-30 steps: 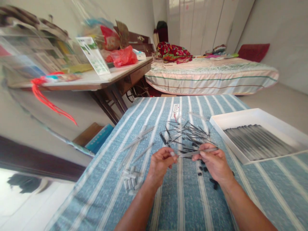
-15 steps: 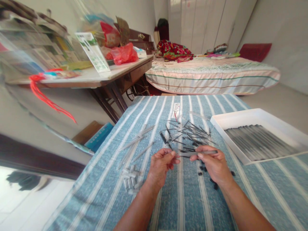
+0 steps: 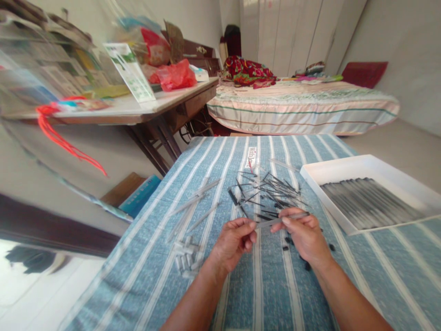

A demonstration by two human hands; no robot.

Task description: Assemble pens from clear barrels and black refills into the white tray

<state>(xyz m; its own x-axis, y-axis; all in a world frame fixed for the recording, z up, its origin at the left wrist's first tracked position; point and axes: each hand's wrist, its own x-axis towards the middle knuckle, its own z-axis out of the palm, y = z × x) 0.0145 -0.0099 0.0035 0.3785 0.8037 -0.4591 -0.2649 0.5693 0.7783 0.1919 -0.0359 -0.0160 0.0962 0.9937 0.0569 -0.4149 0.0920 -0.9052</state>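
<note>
In the head view, a slim grey pen barrel [image 3: 269, 223] with a dark end lies between my two hands above the striped cloth. My left hand [image 3: 234, 243] pinches its left tip between thumb and forefinger, the other fingers curled. Toward the darker end, my right hand [image 3: 307, 236] has thumb and fingers closed around it. Whether a smaller part sits in the left fingertips is too fine to see. Just beyond the hands are scattered thin black sticks [image 3: 275, 189], like pen refills. Small black plugs [image 3: 306, 265] lie beside and partly under my right hand.
Left of my hands are loose translucent tubes [image 3: 196, 201] and a pile of short grey cylinders [image 3: 188, 257]. A white box [image 3: 344, 158] holding a row of grey pens [image 3: 368, 202] stands at right. A cluttered desk [image 3: 138, 115] borders the left; a bed [image 3: 303, 101] is behind.
My left fingers have curled in more at the barrel's tip, and the hand sits slightly lower. The barrel has tilted a little, its right end higher. The scattered parts lie as before.
</note>
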